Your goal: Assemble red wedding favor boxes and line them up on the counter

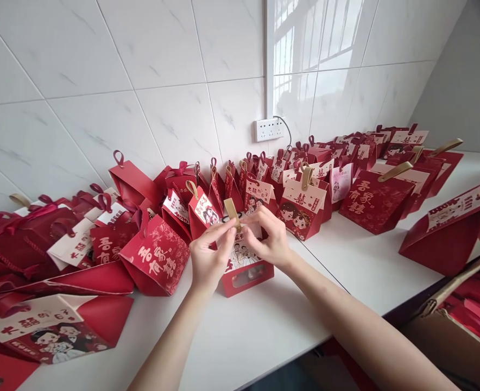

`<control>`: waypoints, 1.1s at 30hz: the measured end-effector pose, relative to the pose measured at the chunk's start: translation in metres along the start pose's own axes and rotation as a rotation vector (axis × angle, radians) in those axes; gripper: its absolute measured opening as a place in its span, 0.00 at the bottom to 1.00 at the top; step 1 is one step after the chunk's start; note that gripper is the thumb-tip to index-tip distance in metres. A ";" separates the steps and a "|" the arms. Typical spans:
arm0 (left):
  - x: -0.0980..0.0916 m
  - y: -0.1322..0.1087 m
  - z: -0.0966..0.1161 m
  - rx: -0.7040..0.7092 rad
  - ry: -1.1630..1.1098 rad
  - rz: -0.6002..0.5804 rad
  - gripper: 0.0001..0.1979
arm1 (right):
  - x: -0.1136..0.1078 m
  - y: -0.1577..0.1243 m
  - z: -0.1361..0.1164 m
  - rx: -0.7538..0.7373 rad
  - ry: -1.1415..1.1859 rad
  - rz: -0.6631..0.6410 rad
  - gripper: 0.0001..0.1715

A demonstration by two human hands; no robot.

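Note:
A small red and white gift box (248, 282) with a cut-out window and a printed couple stands upright on the white table in front of me. Above its top, a gold ribbon (231, 208) sticks up in a loop. My left hand (212, 250) pinches this ribbon near its base between thumb and fingers. Close beside it on the right, my right hand (267, 233) has thumb and fingers drawn together at the ribbon's lower end. Exactly what the right fingertips grip is hidden. Both hands partly cover the upper part of the box.
Many red gift boxes line the wall, among them a flowered box (158, 258) at left and a cartoon-face box (302, 209) at right. A cardboard carton (439, 336) with red items stands lower right. A power strip (269, 130) is on the tiled wall.

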State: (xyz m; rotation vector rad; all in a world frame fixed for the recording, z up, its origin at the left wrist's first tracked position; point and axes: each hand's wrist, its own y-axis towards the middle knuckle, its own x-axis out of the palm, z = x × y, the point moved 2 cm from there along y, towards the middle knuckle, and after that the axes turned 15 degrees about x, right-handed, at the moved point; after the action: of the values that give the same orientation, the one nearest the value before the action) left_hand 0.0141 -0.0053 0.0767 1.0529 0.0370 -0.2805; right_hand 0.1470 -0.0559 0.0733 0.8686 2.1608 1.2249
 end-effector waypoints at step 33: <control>0.001 -0.002 -0.003 0.000 -0.060 -0.004 0.10 | -0.001 -0.001 -0.002 0.019 0.010 0.011 0.05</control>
State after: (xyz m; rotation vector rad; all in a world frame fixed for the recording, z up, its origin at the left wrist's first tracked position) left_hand 0.0148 -0.0042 0.0732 1.0440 -0.0144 -0.3153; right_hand 0.1463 -0.0582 0.0734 0.8848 2.1815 1.2184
